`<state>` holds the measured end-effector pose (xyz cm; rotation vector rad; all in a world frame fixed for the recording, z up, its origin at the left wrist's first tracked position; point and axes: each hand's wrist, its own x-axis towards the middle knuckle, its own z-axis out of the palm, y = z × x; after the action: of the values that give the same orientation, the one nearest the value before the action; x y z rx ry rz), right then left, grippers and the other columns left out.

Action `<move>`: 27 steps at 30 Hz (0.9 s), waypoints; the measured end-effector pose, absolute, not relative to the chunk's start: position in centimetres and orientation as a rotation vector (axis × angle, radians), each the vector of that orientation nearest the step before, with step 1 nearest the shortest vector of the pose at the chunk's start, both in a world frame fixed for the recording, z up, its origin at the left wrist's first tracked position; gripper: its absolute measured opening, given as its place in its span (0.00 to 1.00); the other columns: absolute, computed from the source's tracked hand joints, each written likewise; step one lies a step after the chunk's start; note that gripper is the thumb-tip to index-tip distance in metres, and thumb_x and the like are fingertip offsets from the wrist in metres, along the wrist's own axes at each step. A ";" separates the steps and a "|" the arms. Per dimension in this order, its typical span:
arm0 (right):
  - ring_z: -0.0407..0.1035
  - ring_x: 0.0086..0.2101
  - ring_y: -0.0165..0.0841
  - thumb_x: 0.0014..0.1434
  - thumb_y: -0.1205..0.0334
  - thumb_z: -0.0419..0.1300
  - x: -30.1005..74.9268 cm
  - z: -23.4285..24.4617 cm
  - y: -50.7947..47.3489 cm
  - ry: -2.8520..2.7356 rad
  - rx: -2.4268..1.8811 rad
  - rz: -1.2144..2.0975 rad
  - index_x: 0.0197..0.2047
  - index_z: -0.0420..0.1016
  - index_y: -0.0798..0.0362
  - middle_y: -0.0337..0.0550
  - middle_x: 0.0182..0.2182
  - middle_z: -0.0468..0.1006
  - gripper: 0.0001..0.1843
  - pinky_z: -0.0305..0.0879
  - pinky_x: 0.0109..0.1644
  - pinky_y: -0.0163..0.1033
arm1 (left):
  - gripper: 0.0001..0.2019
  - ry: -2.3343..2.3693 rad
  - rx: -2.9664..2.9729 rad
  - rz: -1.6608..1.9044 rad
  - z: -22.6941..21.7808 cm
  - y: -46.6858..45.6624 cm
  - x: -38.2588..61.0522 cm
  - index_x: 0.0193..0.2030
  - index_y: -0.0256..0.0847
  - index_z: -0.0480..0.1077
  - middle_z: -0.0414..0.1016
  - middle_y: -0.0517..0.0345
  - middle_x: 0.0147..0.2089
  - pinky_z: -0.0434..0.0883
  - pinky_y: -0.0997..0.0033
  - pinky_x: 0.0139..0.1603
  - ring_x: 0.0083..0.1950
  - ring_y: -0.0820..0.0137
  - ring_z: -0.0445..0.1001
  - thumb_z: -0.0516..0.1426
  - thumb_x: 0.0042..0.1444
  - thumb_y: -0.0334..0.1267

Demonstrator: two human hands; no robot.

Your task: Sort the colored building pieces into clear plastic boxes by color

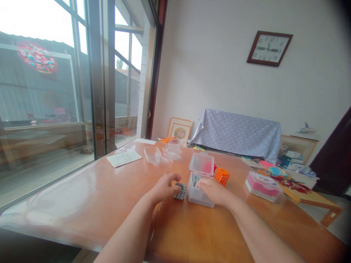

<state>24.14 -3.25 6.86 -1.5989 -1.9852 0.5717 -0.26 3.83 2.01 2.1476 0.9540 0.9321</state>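
Grip of the left hand [165, 187] is half-wide, curved beside a grey block [180, 192]; the right hand [214, 189] is at the open box [201, 197], its hold impossible to tell.

The grey block sits on the bench [192, 233] at the box's nine o'clock, handy for the left fingers; the lid [197, 163] stands back at twelve, likely leaving the mouth free. Counted: two grey blocks, one showing inside the box; one orange bundle [222, 176] at two; one pink-filled box [263, 187] at three; clear trays [155, 156] at ten, too overlapped to number.
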 end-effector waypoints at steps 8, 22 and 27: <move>0.66 0.33 0.33 0.62 0.56 0.49 24.2 7.1 -3.0 -2.023 -1.617 0.527 0.28 0.69 0.52 0.36 0.28 0.74 0.15 0.59 0.37 0.35 | 0.32 1.066 2.252 0.783 2.6 3.4 -0.7 0.56 0.48 0.69 0.70 0.53 0.57 0.63 0.55 0.60 0.61 0.52 0.65 0.67 0.42 0.49; 0.71 0.32 0.34 0.64 0.46 0.49 23.9 7.6 -3.3 -1.787 -1.563 0.527 0.33 0.73 0.53 0.41 0.30 0.79 0.21 0.63 0.37 0.37 | 0.24 1.167 2.354 0.695 2.4 3.8 -0.7 0.48 0.51 0.72 0.72 0.55 0.53 0.60 0.53 0.58 0.58 0.51 0.65 0.67 0.42 0.48; 0.70 0.31 0.34 0.62 0.45 0.51 23.4 7.8 -2.9 -1.733 -1.558 0.347 0.36 0.75 0.52 0.39 0.29 0.78 0.20 0.63 0.36 0.37 | 0.26 1.053 2.311 0.857 2.9 3.5 -0.8 0.53 0.52 0.69 0.71 0.57 0.56 0.57 0.51 0.62 0.60 0.52 0.64 0.67 0.44 0.42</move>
<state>23.42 -2.87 7.76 -1.5580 -1.7329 0.3475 -0.82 3.49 2.94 2.3113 1.0534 0.8568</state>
